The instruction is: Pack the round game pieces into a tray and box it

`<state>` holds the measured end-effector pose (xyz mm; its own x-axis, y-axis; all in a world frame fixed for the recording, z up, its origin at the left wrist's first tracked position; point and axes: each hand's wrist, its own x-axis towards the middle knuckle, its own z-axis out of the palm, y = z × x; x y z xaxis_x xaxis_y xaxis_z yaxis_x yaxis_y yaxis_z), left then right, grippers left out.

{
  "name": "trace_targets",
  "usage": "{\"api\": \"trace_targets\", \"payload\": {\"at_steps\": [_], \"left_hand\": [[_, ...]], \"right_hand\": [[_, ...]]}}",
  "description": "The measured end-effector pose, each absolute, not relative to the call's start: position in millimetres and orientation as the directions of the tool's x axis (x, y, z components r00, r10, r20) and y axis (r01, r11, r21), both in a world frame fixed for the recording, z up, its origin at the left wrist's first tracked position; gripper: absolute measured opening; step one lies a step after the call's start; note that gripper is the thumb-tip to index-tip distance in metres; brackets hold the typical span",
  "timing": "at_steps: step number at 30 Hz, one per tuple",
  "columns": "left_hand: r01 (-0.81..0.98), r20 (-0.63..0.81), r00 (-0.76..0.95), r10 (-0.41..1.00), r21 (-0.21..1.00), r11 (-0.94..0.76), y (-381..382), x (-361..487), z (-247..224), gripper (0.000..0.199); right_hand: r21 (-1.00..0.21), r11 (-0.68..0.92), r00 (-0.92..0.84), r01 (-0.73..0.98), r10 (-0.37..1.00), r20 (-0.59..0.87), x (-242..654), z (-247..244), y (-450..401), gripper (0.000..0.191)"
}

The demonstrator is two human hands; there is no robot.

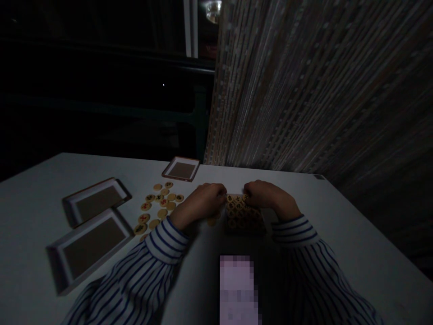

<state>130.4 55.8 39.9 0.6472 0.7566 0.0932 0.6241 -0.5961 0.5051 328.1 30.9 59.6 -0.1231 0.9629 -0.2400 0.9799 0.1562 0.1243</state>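
A small box (245,229) stands on the white table, with several round wooden pieces with characters (239,206) laid in rows inside. My left hand (207,198) is at its back left corner, fingers curled together; what they hold, if anything, is hidden. At the back right of the box, my right hand (265,194) has its fingers closed and touching the pieces of the back row; whether one is pinched cannot be made out. Left of my left hand lie several loose round pieces (162,213), some with red or dark characters and some plain. A few more show beneath my left wrist.
Two shallow open trays or lids (98,201) lie at the left of the table (338,234), and a smaller one (181,169) at the back. A lit, pixelated phone-like rectangle (237,289) is near the front. A string curtain (287,90) hangs behind.
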Motion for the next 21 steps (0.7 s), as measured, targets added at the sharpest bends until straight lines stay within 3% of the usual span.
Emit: {"api": "trace_targets", "payload": {"at_steps": [21], "left_hand": [[0.628, 0.086, 0.652, 0.753, 0.495, -0.600, 53.9, 130.1, 41.8, 0.028]], "right_hand": [[0.138, 0.171, -0.138, 0.976, 0.965, -0.225, 327.5, 58.2, 30.6, 0.029]]}}
